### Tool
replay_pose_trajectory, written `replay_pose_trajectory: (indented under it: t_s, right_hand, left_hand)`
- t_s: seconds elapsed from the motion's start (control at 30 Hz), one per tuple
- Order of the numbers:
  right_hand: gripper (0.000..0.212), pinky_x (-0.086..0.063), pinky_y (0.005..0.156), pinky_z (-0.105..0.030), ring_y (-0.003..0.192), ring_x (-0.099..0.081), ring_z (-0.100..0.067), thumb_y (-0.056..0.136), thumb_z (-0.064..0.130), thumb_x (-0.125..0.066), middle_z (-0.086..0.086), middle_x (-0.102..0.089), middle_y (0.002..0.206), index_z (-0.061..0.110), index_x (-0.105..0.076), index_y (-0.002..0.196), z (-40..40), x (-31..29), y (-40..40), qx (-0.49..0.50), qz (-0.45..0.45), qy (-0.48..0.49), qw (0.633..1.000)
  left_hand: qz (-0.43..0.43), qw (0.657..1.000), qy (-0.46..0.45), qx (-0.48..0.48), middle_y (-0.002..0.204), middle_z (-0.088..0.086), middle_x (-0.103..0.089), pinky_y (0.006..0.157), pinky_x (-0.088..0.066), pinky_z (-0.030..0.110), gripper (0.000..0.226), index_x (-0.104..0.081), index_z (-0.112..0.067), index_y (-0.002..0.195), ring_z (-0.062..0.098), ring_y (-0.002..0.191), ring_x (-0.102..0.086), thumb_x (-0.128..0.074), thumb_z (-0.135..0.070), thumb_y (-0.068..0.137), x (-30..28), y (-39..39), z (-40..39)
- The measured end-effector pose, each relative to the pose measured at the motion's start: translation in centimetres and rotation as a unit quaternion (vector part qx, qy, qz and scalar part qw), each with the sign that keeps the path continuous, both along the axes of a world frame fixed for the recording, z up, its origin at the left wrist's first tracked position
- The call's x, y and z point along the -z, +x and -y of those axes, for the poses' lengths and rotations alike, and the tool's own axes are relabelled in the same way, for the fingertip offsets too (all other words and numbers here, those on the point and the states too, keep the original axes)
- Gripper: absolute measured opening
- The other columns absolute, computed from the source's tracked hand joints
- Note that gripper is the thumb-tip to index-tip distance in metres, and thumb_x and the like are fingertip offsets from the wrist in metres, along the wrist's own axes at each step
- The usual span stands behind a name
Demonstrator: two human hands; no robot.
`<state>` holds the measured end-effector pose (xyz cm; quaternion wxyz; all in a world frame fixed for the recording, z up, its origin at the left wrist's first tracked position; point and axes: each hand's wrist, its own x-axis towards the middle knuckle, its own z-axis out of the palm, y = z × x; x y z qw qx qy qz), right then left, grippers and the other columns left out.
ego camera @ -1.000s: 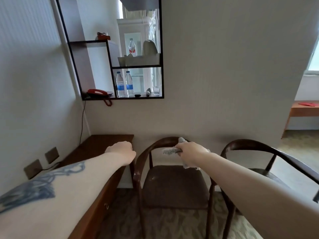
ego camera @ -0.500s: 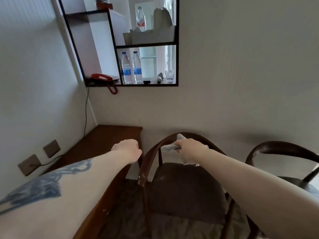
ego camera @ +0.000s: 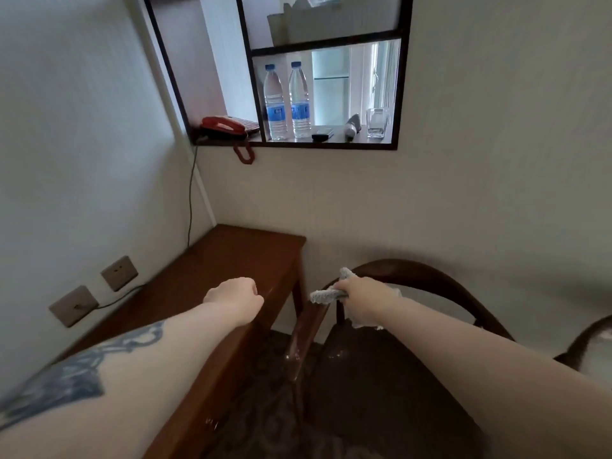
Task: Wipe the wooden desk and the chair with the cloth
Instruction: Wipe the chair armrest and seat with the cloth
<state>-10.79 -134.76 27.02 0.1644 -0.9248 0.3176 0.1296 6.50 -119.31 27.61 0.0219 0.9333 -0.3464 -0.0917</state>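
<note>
Head view: near left, tattooed forearm runs out to the left hand [ego camera: 233,299], fingers curled into a fist, holding nothing, over the right edge of the wooden tabletop [ego camera: 212,263]. Right hand [ego camera: 366,301] has fingers curled round a grey cloth [ego camera: 326,295], pressing it on the left armrest of the dark chair [ego camera: 427,276], just right of the tabletop. Far: wall shelf [ego camera: 399,94] with two water bottles [ego camera: 286,101], a glass [ego camera: 377,122], red phone [ego camera: 225,125].
</note>
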Motion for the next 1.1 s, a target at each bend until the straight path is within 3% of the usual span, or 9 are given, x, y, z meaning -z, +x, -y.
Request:
replay_pose_trajectory:
  t_s: [0.1,0.23,0.4,0.67,0.87,0.97,1.1]
  right_hand:
    - [0.051,-0.054,0.074,-0.039,0.1,-0.06,-0.026,0.092,0.007,-0.053,-0.003,-0.057,0.125,0.034,-0.048,0.136,2.3,1.4,3.1,0.024,0.028,-0.004,0.999]
    - [0.053,-0.05,0.064,-0.034,0.087,-0.058,-0.021,0.093,0.005,-0.048,-0.003,-0.056,0.12,0.034,-0.046,0.137,4.6,5.1,6.3,0.042,0.021,0.005,0.999]
    - [0.053,-0.053,0.078,-0.037,0.104,-0.059,-0.024,0.096,0.014,-0.056,-0.003,-0.055,0.126,0.038,-0.042,0.142,5.9,10.0,7.7,0.062,-0.004,0.034,0.998]
    - [0.041,-0.049,0.078,-0.032,0.106,-0.059,-0.022,0.102,0.024,-0.044,-0.003,-0.059,0.125,0.038,-0.043,0.141,10.5,15.9,8.5,0.024,0.007,0.064,0.998]
    - [0.039,-0.051,0.091,-0.04,0.106,-0.058,-0.018,0.102,0.028,-0.042,0.0,-0.059,0.124,0.042,-0.043,0.138,13.1,20.1,8.1,-0.02,-0.001,0.12,0.993]
    - [0.039,-0.052,0.089,-0.041,0.101,-0.059,-0.015,0.101,0.028,-0.043,0.002,-0.058,0.122,0.045,-0.043,0.136,14.1,21.9,7.8,-0.03,-0.011,0.134,0.991]
    - [0.062,-0.048,0.095,-0.055,0.11,-0.057,-0.016,0.09,0.016,-0.064,0.007,-0.056,0.127,0.052,-0.037,0.134,14.0,24.3,8.1,0.002,-0.022,0.165,0.986]
  left_hand:
    - [-0.011,1.0,-0.012,0.007,0.113,-0.004,-0.061,0.08,-0.046,0.031,0.026,-0.058,-0.028,0.117,0.018,0.096,-0.055,-0.043,-0.034,0.097,0.9,3.9,2.0]
    - [-0.026,0.999,-0.023,0.033,0.118,-0.005,-0.062,0.084,-0.049,0.032,0.026,-0.057,-0.028,0.118,0.019,0.101,-0.058,-0.043,-0.033,0.097,3.8,7.5,4.4]
    - [-0.076,0.996,0.026,0.041,0.12,-0.002,-0.062,0.092,-0.047,0.035,0.027,-0.057,-0.028,0.12,0.022,0.107,-0.058,-0.044,-0.031,0.097,8.4,8.8,6.1]
    - [-0.14,0.99,0.03,-0.001,0.123,-0.002,-0.061,0.09,-0.05,0.037,0.03,-0.057,-0.029,0.124,0.023,0.108,-0.058,-0.044,-0.032,0.097,13.6,9.3,8.5]
    - [-0.183,0.982,0.019,-0.034,0.133,0.0,-0.055,0.095,-0.05,0.038,0.033,-0.055,-0.027,0.13,0.021,0.115,-0.055,-0.044,-0.03,0.098,17.6,9.0,9.4]
    - [-0.183,0.982,-0.003,-0.041,0.137,0.0,-0.052,0.101,-0.046,0.041,0.033,-0.055,-0.026,0.13,0.022,0.121,-0.051,-0.045,-0.028,0.099,19.1,8.4,9.9]
    - [-0.153,0.988,-0.023,-0.003,0.141,-0.001,-0.048,0.103,-0.042,0.039,0.035,-0.055,-0.023,0.132,0.022,0.126,-0.047,-0.046,-0.022,0.099,21.0,9.0,10.8]
